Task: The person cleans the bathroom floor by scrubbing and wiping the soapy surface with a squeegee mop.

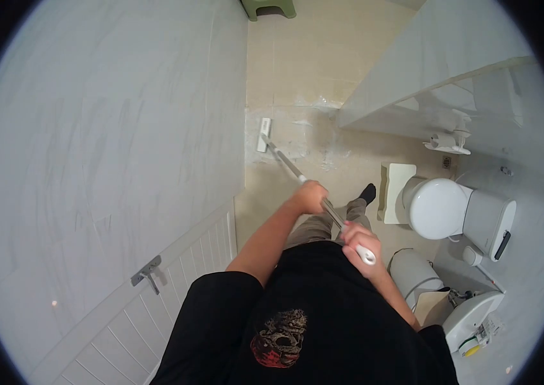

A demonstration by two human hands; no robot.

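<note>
A long-handled floor brush (288,163) slants across the view from lower right to upper left. Its white rectangular head (263,142) rests on the beige tiles, close to the left wall. My left hand (311,196) is wrapped round the middle of the metal pole. Higher up, near my body, my right hand (360,247) grips the white end of the handle, which has a hanging hole. Whitish wet foam (304,131) is smeared over the floor around the head. The bristles underneath are hidden.
To the right stand a white toilet (437,208), a step stool (400,192) before it, a bin (415,273) and a washbasin (474,321). A grey partition (426,77) juts in. A green stool (268,8) is at the far end; a door handle (147,273) lies left.
</note>
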